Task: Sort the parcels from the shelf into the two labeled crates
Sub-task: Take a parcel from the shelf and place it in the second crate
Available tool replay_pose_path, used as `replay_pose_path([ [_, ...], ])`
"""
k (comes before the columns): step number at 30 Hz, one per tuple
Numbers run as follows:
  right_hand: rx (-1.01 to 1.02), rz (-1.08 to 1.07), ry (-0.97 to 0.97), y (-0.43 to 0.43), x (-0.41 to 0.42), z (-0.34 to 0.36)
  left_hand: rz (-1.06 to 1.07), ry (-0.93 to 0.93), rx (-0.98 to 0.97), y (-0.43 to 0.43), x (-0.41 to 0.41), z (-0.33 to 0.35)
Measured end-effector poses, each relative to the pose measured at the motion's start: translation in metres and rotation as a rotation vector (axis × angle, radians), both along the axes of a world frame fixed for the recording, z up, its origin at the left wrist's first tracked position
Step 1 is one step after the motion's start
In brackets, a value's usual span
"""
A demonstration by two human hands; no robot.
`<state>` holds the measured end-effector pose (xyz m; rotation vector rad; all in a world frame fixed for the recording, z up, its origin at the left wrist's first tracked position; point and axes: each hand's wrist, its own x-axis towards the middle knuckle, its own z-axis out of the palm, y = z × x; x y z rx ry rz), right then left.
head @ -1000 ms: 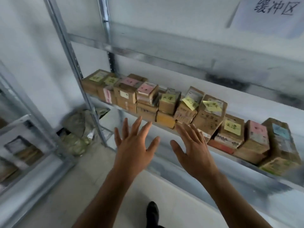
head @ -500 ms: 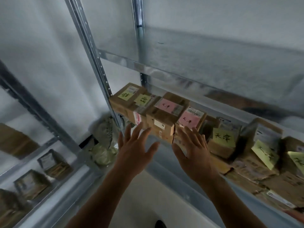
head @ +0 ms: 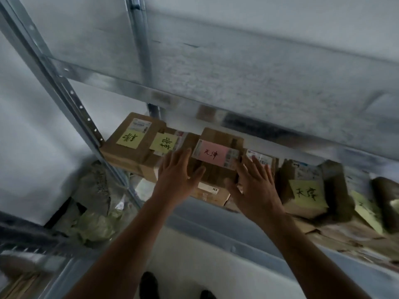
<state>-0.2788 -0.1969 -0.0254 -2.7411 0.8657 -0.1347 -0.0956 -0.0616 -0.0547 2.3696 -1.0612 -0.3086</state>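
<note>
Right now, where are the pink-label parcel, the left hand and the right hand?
pink-label parcel (head: 212, 155): head view, on its pink label.
left hand (head: 174, 175): head view, back of hand.
right hand (head: 257, 189): head view, back of hand.

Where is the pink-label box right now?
Head view, centre: the pink-label box sits on the shelf between the left hand and right hand, just right of a yellow-label box.

Single view, head-worn wide-angle, aimed forward and down. Sits close to grey galvanised steel shelf rack (head: 138, 89), upper deck filling top half of frame. Row of brown cardboard parcels (head: 218, 171) near, mid-frame. Black shoe tips (head: 149, 284) at bottom edge on pale floor (head: 194, 255). Right edge smeared.
</note>
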Motion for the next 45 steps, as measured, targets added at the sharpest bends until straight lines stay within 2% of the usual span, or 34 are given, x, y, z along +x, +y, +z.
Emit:
replay_pose_path([
  [5, -0.070, -0.156, 0.041, 0.003, 0.016, -0.008, -0.139, 0.124, -0.022, -0.020, 0.034, -0.020],
  [7, -0.094, -0.218, 0.065, 0.006, 0.020, -0.015, -0.159, 0.237, -0.058, -0.026, 0.038, -0.025],
  [16, -0.079, -0.287, 0.064, 0.008, 0.024, -0.024, -0.052, 0.614, -0.357, -0.033, 0.017, -0.015],
  [24, -0.097, -0.294, 0.051, 0.002, 0.022, -0.030, 0.013, 0.696, -0.432, -0.033, 0.008, -0.004],
  [28, -0.041, -0.298, 0.010, 0.002, 0.021, -0.023, 0.061, 0.753, -0.487, -0.019, 0.010, 0.002],
  [33, -0.057, -0.335, -0.133, 0.030, 0.026, 0.006, 0.010, 0.838, -0.636, 0.018, 0.022, 0.014],
  [37, 0.107, -0.396, -0.279, 0.082, 0.038, 0.022, -0.048, 0.912, -0.709, 0.049, 0.025, 0.027],
  [40, 0.362, -0.534, -0.498, 0.126, 0.043, 0.021, -0.184, 0.929, -0.686, 0.073, 0.026, 0.033],
  [45, 0.641, -0.632, -1.017, 0.198, 0.020, 0.012, -0.425, 0.933, -0.570, 0.105, 0.012, 0.031],
])
